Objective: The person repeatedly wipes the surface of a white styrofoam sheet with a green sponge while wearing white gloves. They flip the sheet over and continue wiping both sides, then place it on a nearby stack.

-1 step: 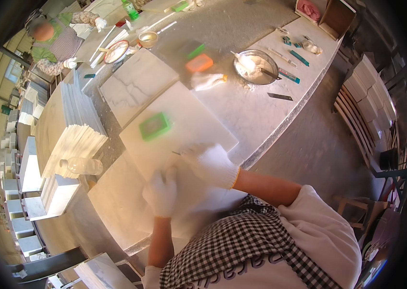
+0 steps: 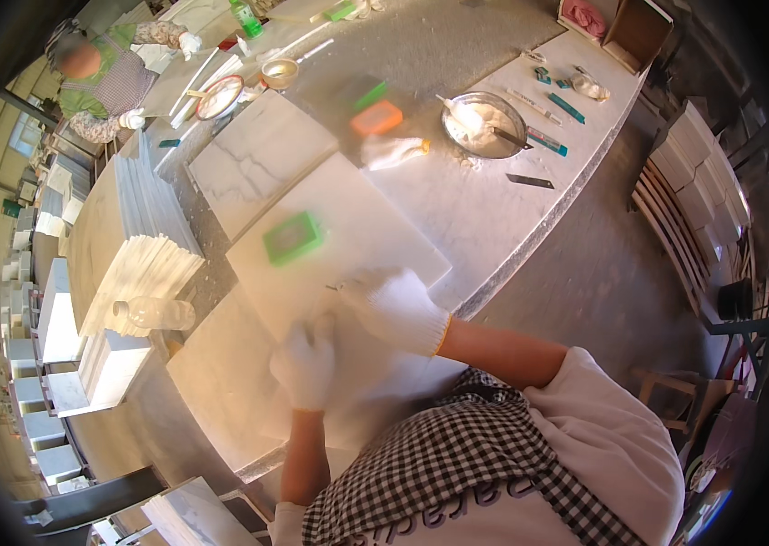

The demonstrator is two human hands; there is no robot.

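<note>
My right hand (image 2: 398,309), in a white knit glove with a yellow cuff edge, is over the near white marble tile (image 2: 366,214). Its fingers are closed on a thin dark piece (image 2: 334,288), of which only a tip shows. Close by on the left, my left hand (image 2: 302,364), gloved too, is curled with its thumb up; whatever it grips is hidden. The picture is hazy around both hands. A bright green rectangular block (image 2: 293,238) with a duller middle lies on the tile just beyond them.
A grey-veined tile (image 2: 261,155) adjoins on the far side. Farther right are an orange block (image 2: 377,119), a white glove (image 2: 395,153), a bowl of white paste (image 2: 493,118) and a dark blade (image 2: 529,182). Stacked slabs (image 2: 143,264) and a plastic bottle (image 2: 155,314) stand left. Another person (image 2: 111,82) works far left.
</note>
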